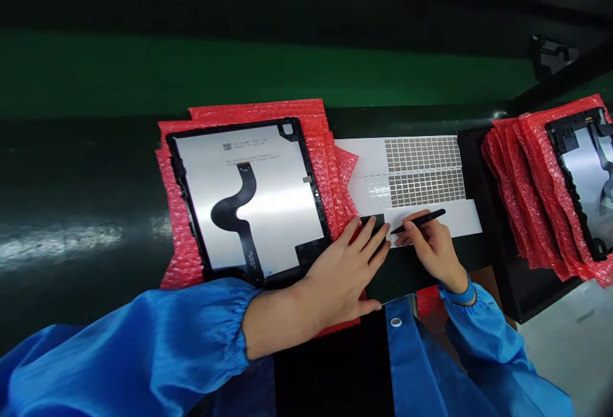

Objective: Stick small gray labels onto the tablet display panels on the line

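My left hand [347, 270] lies flat with fingers spread. It reaches past the lower right corner of a display panel [287, 212], and its fingertips are beside the left end of a white paper strip [445, 219]. Pinched in my right hand [431, 244] is a slim black pen [424, 218], slanted so its tip is at the strip's left end. The panel has a black frame, a silvery back and a curved black flat cable [246, 232]. Beneath it is a stack of red bubble-wrap bags [330, 168].
White label sheets [424, 155] with grids of small grey labels lie behind the strip. At the right, a black tray [502, 276] holds more red bubble-wrap bags [531, 193] and another panel [575, 161]. A blue wristband [460, 294] with a thin cord is around my right wrist.
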The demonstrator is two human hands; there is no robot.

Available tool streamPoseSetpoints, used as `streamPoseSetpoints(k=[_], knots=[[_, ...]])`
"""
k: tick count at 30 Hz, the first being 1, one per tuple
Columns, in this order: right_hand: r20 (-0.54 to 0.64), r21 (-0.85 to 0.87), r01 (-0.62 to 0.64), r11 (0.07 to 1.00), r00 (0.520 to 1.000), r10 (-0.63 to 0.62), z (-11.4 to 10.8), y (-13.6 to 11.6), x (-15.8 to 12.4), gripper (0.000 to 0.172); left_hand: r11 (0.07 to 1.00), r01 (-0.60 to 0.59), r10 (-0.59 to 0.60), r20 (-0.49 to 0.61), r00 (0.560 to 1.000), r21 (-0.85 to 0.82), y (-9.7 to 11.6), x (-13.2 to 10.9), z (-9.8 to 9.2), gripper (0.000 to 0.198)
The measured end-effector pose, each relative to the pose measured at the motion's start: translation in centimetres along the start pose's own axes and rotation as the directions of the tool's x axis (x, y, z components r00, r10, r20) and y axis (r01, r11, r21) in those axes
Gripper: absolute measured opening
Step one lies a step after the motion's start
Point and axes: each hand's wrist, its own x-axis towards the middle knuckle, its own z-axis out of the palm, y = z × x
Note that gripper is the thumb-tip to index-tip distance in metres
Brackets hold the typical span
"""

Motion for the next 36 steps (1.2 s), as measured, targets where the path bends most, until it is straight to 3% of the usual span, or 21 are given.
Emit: streamPoseSetpoints(k=[4,11,14,16,18,21,23,26,29,31,36], knots=[[0.023,0.036,-0.005,0.999,1.0,0.004,-0.2,0.1,0.2,0.03,1.0,0.002,-0.002,-0.005,1.0,-0.005,0.0,-0.1,0.0,0.099],[-0.014,0.35,-0.114,0.93,0.992,0.126,-0.5,0.2,0.6,0.038,0.999,-0.011,0.01,-0.032,0.999,-0.034,0.3,0.6,1.0,0.103],[-0.047,0.4,-0.079,0.913,0.993,0.106,-0.7,-0.9,0.8,0.033,1.0,-0.014,0.012,-0.194,0.981,-0.008,1.0,-1.0,-0.4,0.1],[-0.071,0.4,-0.024,0.916,0.996,0.057,-0.6,-2.6,1.2,0.026,1.0,-0.012,0.006,-0.321,0.947,-0.016,1.3,-3.5,-2.4,0.086],[-0.085,0.388,0.052,0.92,0.996,-0.021,0.0,-5.1,1.8,0.02,0.997,0.032,-0.058,-0.374,0.926,-0.075,1.0,-6.6,-4.3,0.069],[-0.046,0.375,0.138,0.917,0.99,-0.13,2.7,-9.6,3.3,0.013,0.974,0.211,-0.228,-0.351,0.908,-0.086,-0.7,-10.6,-5.4,0.061],[0.027,0.361,0.153,0.92,0.984,-0.174,5.6,-12.5,4.5,0.014,0.945,0.327,-0.306,-0.33,0.893,0.008,-2.3,-12.1,-4.6,0.069],[0.139,0.338,0.144,0.93,0.97,-0.2,10.8,-15.7,6.8,0.019,0.922,0.384,-0.346,-0.33,0.879,0.057,-4.6,-12.5,-2.5,0.082],[0.198,0.299,0.112,0.948,0.964,-0.177,15.1,-16.7,9.0,0.023,0.927,0.376,-0.347,-0.359,0.867,0.012,-6.0,-12.1,-1.0,0.086],[0.223,0.259,0.088,0.962,0.963,-0.148,16.8,-16.5,10.3,0.024,0.937,0.35,-0.327,-0.377,0.867,-0.009,-6.5,-12.1,-0.7,0.086],[0.272,0.198,0.037,0.979,0.958,-0.092,18.1,-15.6,11.6,0.025,0.951,0.308,-0.294,-0.358,0.887,-0.018,-6.9,-12.4,-1.0,0.082]])
